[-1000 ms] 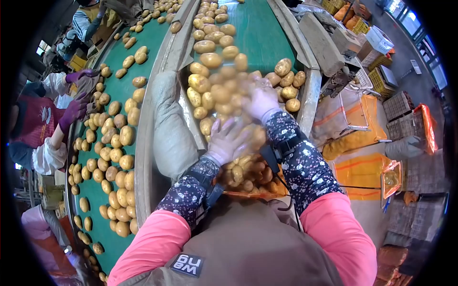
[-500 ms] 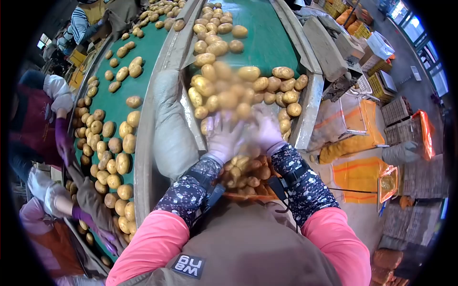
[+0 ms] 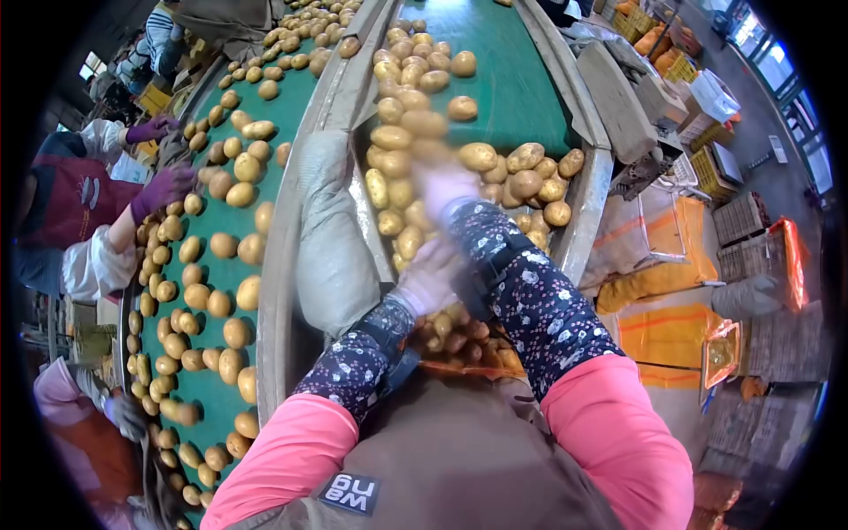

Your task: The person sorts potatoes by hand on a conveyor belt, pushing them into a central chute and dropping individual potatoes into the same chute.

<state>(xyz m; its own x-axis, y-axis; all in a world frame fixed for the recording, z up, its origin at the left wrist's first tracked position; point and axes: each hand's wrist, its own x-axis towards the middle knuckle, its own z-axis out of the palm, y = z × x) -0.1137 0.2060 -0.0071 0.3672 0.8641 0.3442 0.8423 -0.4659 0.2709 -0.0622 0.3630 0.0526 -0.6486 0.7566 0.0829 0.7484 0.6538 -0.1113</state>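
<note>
Pale gloves cover both hands. My left hand (image 3: 430, 272) lies low in the metal chute (image 3: 594, 199), beside the potatoes (image 3: 410, 240) at its left wall; its fingers point up and rightward and look apart. Farther up, my right hand (image 3: 444, 187) reaches across to the left, next to blurred potatoes at the end of the green belt (image 3: 517, 88); motion smears its fingers. Below the hands, more potatoes (image 3: 455, 340) fill an orange mesh bag (image 3: 433, 367) against the apron.
A second green belt (image 3: 287, 102) carries potatoes on the left, past a grey padded bundle (image 3: 331, 238). Two co-workers (image 3: 84, 199) (image 3: 88, 424) stand along its far side. Orange bags (image 3: 667, 331), crates and stacked bundles (image 3: 777, 336) lie on the right.
My right hand has moved up and left across the chute, while my left hand is slightly lower. The upper co-worker's purple-gloved hands have risen over the left belt.
</note>
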